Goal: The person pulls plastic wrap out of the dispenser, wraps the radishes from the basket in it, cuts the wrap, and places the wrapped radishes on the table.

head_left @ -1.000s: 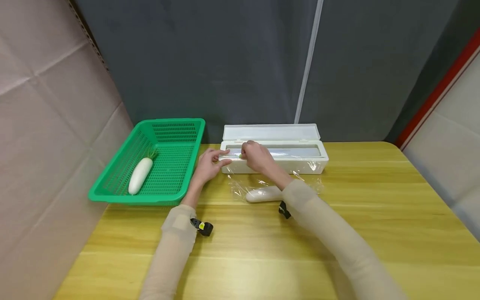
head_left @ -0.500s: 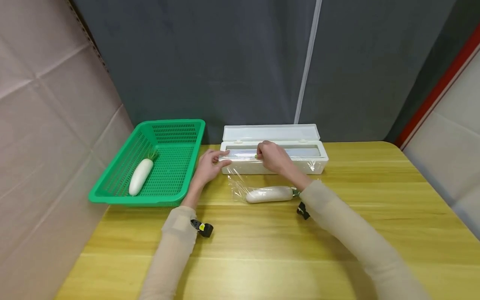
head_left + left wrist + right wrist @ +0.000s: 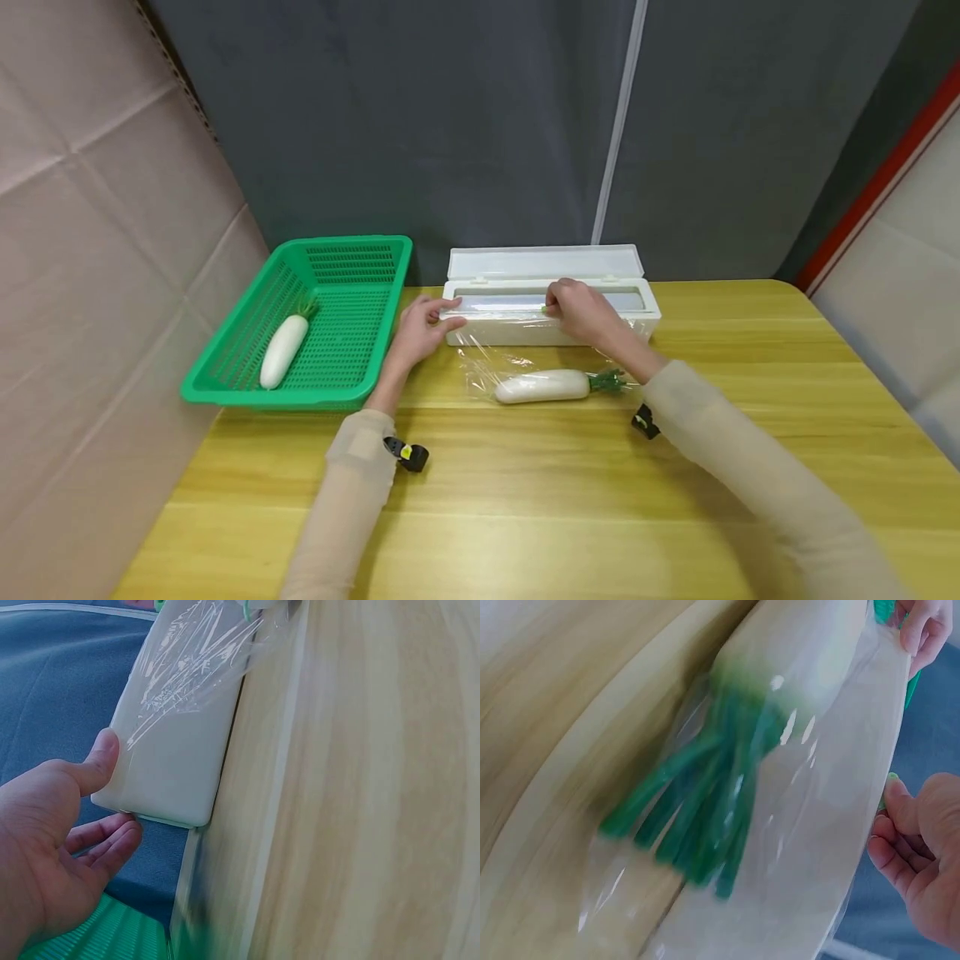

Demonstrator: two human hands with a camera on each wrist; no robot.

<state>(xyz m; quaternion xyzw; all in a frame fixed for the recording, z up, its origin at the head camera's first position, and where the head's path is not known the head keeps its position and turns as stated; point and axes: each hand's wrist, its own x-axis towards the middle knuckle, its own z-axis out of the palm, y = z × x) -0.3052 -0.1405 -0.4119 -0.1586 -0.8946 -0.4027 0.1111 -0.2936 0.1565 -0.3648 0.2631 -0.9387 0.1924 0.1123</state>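
Observation:
A white plastic wrap dispenser box (image 3: 510, 335) stands at the table's back edge with its lid raised. Thumb and fingers of my left hand (image 3: 417, 333) grip the box's left end. My right hand (image 3: 583, 312) pinches a small green slider (image 3: 545, 309) on the box's front top edge, right of its middle. Clear plastic wrap (image 3: 180, 682) hangs from that edge and spreads forward over a white radish (image 3: 542, 387). The radish lies crosswise in front of the box, its green stems (image 3: 697, 802) pointing right under the film.
To the left stands a green basket (image 3: 262, 398) with a second white radish (image 3: 283, 352) inside. A grey curtain (image 3: 450, 125) hangs behind the wooden table (image 3: 525, 500). Pale cloth covers the left side.
My right hand has slid rightward along the box's front edge with the green slider, uncovering the radish's stems to the head view. My left hand keeps its place on the box.

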